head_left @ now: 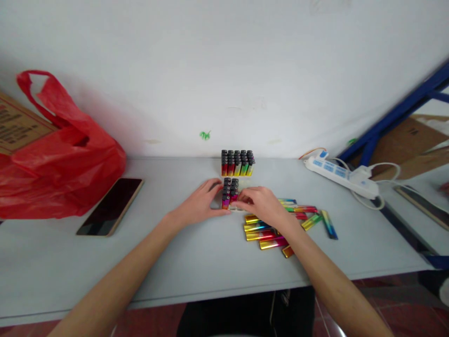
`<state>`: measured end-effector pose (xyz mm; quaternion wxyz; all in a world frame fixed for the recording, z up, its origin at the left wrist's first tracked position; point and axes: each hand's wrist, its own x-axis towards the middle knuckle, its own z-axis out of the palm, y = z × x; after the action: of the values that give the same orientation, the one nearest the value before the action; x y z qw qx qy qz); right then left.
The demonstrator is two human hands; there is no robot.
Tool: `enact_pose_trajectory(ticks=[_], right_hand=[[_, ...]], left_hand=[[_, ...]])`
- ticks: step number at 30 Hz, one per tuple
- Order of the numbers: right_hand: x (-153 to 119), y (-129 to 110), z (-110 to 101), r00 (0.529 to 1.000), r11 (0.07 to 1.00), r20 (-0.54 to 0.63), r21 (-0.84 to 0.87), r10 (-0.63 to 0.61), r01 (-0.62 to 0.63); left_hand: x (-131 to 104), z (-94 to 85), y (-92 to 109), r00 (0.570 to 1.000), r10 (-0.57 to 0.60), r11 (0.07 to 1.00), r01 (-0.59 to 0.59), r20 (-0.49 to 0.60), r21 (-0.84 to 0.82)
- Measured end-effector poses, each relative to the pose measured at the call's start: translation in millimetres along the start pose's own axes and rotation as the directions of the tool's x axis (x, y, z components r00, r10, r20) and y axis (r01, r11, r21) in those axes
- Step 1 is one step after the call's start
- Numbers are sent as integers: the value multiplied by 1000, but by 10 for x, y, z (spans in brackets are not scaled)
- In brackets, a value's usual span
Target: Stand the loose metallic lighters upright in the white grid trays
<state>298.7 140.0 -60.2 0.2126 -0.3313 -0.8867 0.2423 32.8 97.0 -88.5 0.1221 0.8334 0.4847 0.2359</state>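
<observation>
Two short rows of upright lighters with black tops (226,192) stand in a pale tray at the middle of the table. My left hand (203,202) is curved round their left side, thumb and fingers apart along the tray. On the right, the bent fingers of my right hand (257,202) touch the front end of the second row; its fingertips are close together there. Behind stands a fuller block of upright lighters (237,163). Several shiny multicoloured lighters (257,227) lie loose under and beside my right forearm.
A dark phone (110,207) lies on the grey table (189,271) at the left, next to a red plastic bag (66,164) and a cardboard box (21,122). At the right are a white power strip (342,178) with cables and a blue metal frame (396,114).
</observation>
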Motion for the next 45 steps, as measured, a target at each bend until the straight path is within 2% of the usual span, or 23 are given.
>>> enact_pose_trajectory(ticks=[3,6,10,15,20,23,27,29,31,34,37,45], right_hand=[[-26,-8,-49,999,994,-11,101,-47,48],[-36,29,-134,983,989,-156,95,-94,109],[-24,183,-279,938,987,-320,46,-131,153],[-88,393,-532,862,995,-503,34,-62,92],[-410,453,-752,793,1000,-609,30,15,4],[-728,422,-766,803,998,-595,-21,30,-53],[-1154,337,-590,823,987,-561,-63,88,-148],[-1311,270,-440,855,977,-505,-95,116,-189],[-1413,189,-277,911,962,-402,-201,91,-184],[-1466,87,-60,960,914,-269,-367,75,-174],[-1439,55,70,975,882,-194,-433,112,-188],[-1218,203,60,958,870,-216,-415,189,-266]], left_hand=[[3,9,-28,1000,-7,1000,7,-5,3],[2,17,-59,1000,-6,1000,6,-12,2],[4,19,-71,1000,-8,1000,8,-6,3],[12,21,-69,1000,-21,1000,21,8,22],[3,21,-75,1000,-18,1000,18,2,20],[-2,24,-70,1000,-19,1000,19,-8,9],[5,33,-60,1000,-19,1000,19,-21,0],[12,34,-65,1000,-12,1000,12,-20,0],[13,25,-85,1000,-5,1000,5,-25,1],[1,-19,-146,999,-2,1000,2,-35,0],[-26,-99,-225,999,-15,1000,16,-37,8],[-87,-321,-371,997,-54,997,57,-46,45]])
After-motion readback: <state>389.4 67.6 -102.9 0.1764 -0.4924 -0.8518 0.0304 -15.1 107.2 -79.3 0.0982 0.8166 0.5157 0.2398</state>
